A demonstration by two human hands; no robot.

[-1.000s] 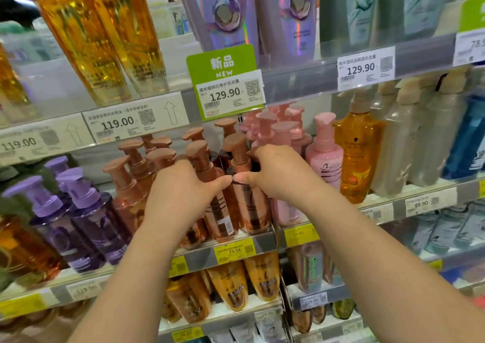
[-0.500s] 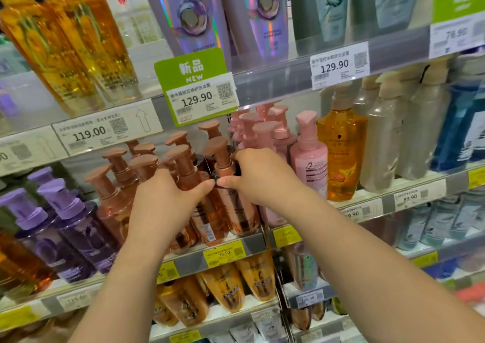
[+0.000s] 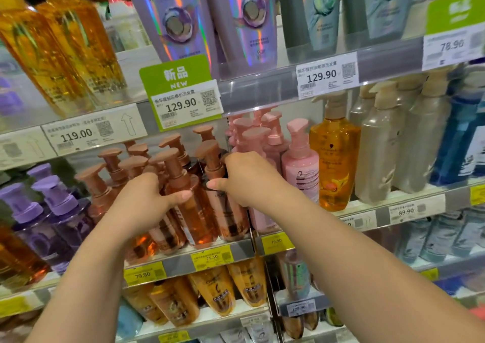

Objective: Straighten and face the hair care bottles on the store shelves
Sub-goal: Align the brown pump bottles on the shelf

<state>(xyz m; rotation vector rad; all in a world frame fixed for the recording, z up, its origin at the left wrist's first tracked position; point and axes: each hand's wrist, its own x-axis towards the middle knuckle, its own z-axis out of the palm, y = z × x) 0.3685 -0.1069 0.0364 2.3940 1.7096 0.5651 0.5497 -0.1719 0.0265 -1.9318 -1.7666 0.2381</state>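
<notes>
1. Working the copper pump bottles on the middle shelf (image 3: 236, 250) — left hand (image 3: 143, 206) wrapped round the shoulder of one front-row copper bottle (image 3: 183, 211), thumb laid across its face; right hand (image 3: 249, 178) curled round the neck of the neighbouring copper bottle (image 3: 225, 211), thumb pointing left.
2. Both grips closed on bottles, not spread; fingertips hidden behind the bottles, so how deep the hold goes cannot be told.
3. Best done by turning each bottle upright about its own base until label and pump nozzle face outward, then sliding it flush to the shelf lip above the yellow price tag (image 3: 212, 257).
4. Worth keeping the twist small and low — the row behind stands packed close, pump heads nearly touching, so a wide swing probably knocks neighbours.
5. Held bottles sit side by side, just touching, between the purple pump bottles (image 3: 56, 211) on the left and the pink pump bottles (image 3: 300, 169) on the right.
</notes>
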